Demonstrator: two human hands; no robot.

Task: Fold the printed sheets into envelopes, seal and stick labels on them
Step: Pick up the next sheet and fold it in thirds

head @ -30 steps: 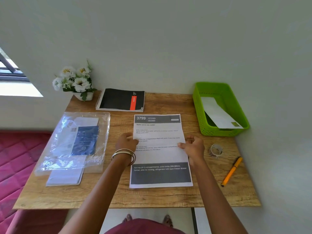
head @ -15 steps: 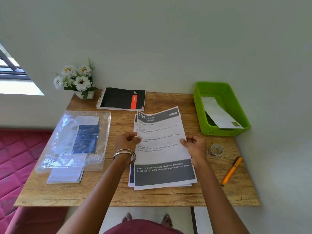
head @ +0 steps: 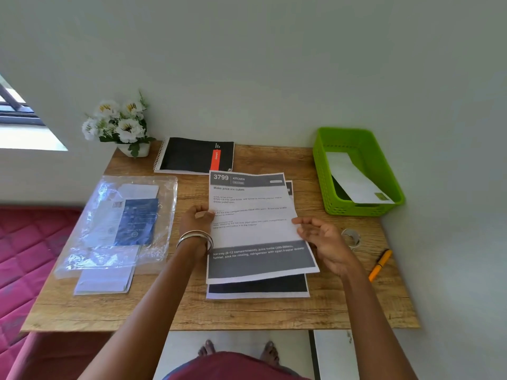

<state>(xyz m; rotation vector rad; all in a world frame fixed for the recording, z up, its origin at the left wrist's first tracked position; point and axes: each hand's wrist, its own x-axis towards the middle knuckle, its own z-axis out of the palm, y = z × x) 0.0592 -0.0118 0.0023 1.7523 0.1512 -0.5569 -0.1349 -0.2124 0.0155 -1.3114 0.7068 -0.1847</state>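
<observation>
Left hand (head: 198, 219) pinches the top printed sheet (head: 255, 223) at mid-frame, lifted off the stack (head: 258, 290); right hand (head: 322, 239) sits loose-fingered against its right edge.

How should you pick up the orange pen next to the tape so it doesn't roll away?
Probably best to take the orange pen around the middle of its barrel, coming straight down from above with the right hand, which is nearest. It lies flat on the wooden table, slanted, with bare wood on both long sides, so a thumb-and-finger grip across the thin barrel should hold it steady.
</observation>
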